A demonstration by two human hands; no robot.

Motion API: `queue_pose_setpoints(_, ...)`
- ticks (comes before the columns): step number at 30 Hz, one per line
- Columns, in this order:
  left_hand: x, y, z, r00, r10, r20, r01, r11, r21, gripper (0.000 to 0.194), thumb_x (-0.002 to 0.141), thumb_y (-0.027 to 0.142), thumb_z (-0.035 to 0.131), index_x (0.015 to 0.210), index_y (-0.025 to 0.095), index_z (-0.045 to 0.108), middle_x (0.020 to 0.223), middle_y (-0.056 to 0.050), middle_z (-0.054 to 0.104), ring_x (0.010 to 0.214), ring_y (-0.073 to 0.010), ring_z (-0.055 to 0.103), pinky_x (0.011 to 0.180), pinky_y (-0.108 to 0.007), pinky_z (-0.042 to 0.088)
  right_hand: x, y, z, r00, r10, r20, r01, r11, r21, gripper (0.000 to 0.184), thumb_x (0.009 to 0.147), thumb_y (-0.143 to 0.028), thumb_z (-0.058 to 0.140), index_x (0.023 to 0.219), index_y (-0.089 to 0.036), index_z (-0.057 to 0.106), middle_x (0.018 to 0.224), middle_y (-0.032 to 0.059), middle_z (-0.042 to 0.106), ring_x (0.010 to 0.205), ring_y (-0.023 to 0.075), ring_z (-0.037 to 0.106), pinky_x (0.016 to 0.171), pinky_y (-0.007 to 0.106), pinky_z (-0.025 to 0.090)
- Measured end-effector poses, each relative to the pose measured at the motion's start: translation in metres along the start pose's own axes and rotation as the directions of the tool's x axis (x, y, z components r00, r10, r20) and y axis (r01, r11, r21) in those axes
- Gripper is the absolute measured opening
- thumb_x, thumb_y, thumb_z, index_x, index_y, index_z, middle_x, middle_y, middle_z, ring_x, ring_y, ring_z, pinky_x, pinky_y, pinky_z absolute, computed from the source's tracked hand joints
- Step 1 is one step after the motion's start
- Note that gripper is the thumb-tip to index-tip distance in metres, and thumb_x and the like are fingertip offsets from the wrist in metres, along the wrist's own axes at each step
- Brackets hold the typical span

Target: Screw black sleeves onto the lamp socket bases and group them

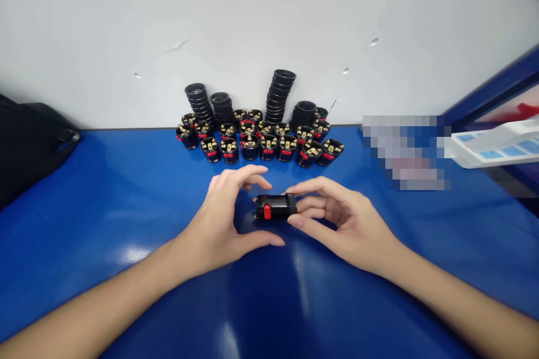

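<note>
Between my hands lies a black cylindrical electrical connector (278, 207) on its side, with a red tab on its flank and brass contacts at its left end. My right hand (337, 213) pinches its right end between thumb and fingers. My left hand (231, 213) is open around the left end, thumb below and fingers above, apart from the connector. Beyond my hands, several similar connector bodies (268, 147) stand upright in rows, brass contacts on top and red tabs facing me.
Behind the rows, against the pale wall (252, 22), stand stacks of black rings (281, 95). A black bag or cloth (29, 146) is at the left. On the right are a blurred-out patch (408, 151) and a white tray (475, 160) with blue parts. The table (126, 190) is glossy blue.
</note>
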State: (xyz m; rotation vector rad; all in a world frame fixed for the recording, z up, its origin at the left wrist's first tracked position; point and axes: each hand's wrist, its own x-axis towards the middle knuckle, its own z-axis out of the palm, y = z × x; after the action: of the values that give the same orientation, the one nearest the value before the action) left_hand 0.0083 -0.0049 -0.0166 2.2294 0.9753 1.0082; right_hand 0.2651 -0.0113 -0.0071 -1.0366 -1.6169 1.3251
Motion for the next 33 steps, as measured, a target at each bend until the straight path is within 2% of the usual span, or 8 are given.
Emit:
queue_pose_setpoints(2, 0.003, 0.005, -0.003, 0.998, -0.053, 0.025, 0.052, 0.998, 0.032, 0.067, 0.105, 0.046, 0.074, 0.157, 0.03, 0.035, 0.119, -0.007, 0.078, 0.116, -0.0292, 0.07, 0.108, -0.054, 0.044, 0.0, 0.0, 0.001, 1.0, -0.008, 0.015, 0.008, 1.0, 0.011, 0.032, 0.091, -0.033, 0.089, 0.117, -0.024, 0.072, 0.097, 0.006, 0.086, 0.083, 0.0236, 0.088, 0.081, 0.033, 0.074)
queue_pose_setpoints(6, 0.007, 0.014, -0.007, 0.988, -0.136, 0.073, 0.13, 0.988, 0.085, 0.03, 0.118, 0.032, 0.042, 0.147, 0.026, 0.045, 0.088, 0.002, 0.078, 0.093, -0.0221, 0.071, 0.1, -0.048, 0.041, -0.001, 0.0, 0.002, 0.999, -0.023, 0.036, 0.022, 0.999, 0.026, 0.032, 0.092, -0.031, 0.089, 0.118, -0.023, 0.072, 0.104, 0.0073, 0.087, 0.09, 0.0234, 0.088, 0.086, 0.033, 0.073)
queue_pose_setpoints(10, 0.005, 0.013, -0.007, 0.99, -0.115, 0.081, 0.109, 0.992, 0.067, 0.03, 0.114, 0.031, 0.051, 0.144, 0.026, 0.047, 0.09, 0.002, 0.079, 0.092, -0.022, 0.071, 0.099, -0.047, 0.042, -0.001, -0.001, 0.001, 0.999, -0.026, 0.035, 0.026, 1.0, 0.001, 0.032, 0.093, -0.03, 0.088, 0.118, -0.022, 0.072, 0.103, 0.0067, 0.087, 0.088, 0.0221, 0.088, 0.085, 0.03, 0.073)
queue_pose_setpoints(18, -0.002, 0.001, 0.0, 1.0, -0.018, -0.02, 0.016, 0.998, -0.063, 0.07, 0.096, 0.027, 0.084, 0.151, 0.031, 0.042, 0.127, -0.008, 0.071, 0.115, -0.0267, 0.066, 0.106, -0.048, 0.047, 0.0, -0.001, -0.002, 1.0, 0.004, -0.018, -0.004, 1.0, -0.023, 0.028, 0.093, -0.032, 0.087, 0.115, -0.022, 0.073, 0.087, 0.0031, 0.085, 0.076, 0.0184, 0.086, 0.075, 0.024, 0.071)
queue_pose_setpoints(21, 0.0, 0.004, -0.001, 0.993, -0.116, 0.013, 0.117, 0.993, -0.007, 0.067, 0.102, 0.04, 0.077, 0.156, 0.03, 0.037, 0.132, -0.009, 0.069, 0.119, -0.0281, 0.062, 0.108, -0.051, 0.044, 0.0, -0.001, -0.001, 1.0, -0.006, -0.013, 0.006, 1.0, 0.014, 0.03, 0.091, -0.029, 0.089, 0.116, -0.023, 0.073, 0.09, 0.0024, 0.086, 0.078, 0.0168, 0.086, 0.077, 0.022, 0.07)
queue_pose_setpoints(24, 0.003, 0.009, -0.005, 0.974, -0.21, 0.083, 0.205, 0.977, 0.066, 0.039, 0.117, 0.041, 0.047, 0.153, 0.028, 0.04, 0.112, -0.004, 0.075, 0.113, -0.026, 0.063, 0.108, -0.051, 0.038, 0.0, -0.001, 0.001, 1.0, -0.023, 0.001, 0.023, 0.999, 0.049, 0.033, 0.089, -0.026, 0.091, 0.117, -0.023, 0.073, 0.097, 0.0028, 0.087, 0.084, 0.017, 0.088, 0.082, 0.022, 0.071)
queue_pose_setpoints(26, 0.004, 0.012, -0.006, 0.972, -0.21, 0.102, 0.203, 0.976, 0.078, 0.032, 0.119, 0.038, 0.041, 0.149, 0.028, 0.043, 0.099, -0.001, 0.076, 0.106, -0.0245, 0.063, 0.105, -0.049, 0.038, 0.0, -0.001, 0.001, 1.0, -0.024, 0.011, 0.023, 0.998, 0.063, 0.033, 0.089, -0.026, 0.091, 0.117, -0.023, 0.073, 0.101, 0.004, 0.087, 0.088, 0.0184, 0.088, 0.085, 0.024, 0.071)
queue_pose_setpoints(33, -0.001, 0.006, 0.0, 0.99, -0.14, 0.034, 0.14, 0.99, -0.022, 0.061, 0.104, 0.031, 0.073, 0.153, 0.033, 0.036, 0.116, -0.003, 0.075, 0.108, -0.0252, 0.066, 0.103, -0.047, 0.043, -0.001, 0.0, -0.001, 1.0, -0.002, 0.0, 0.002, 1.0, 0.008, 0.03, 0.092, -0.028, 0.088, 0.117, -0.023, 0.072, 0.095, 0.004, 0.086, 0.081, 0.0182, 0.087, 0.079, 0.025, 0.071)
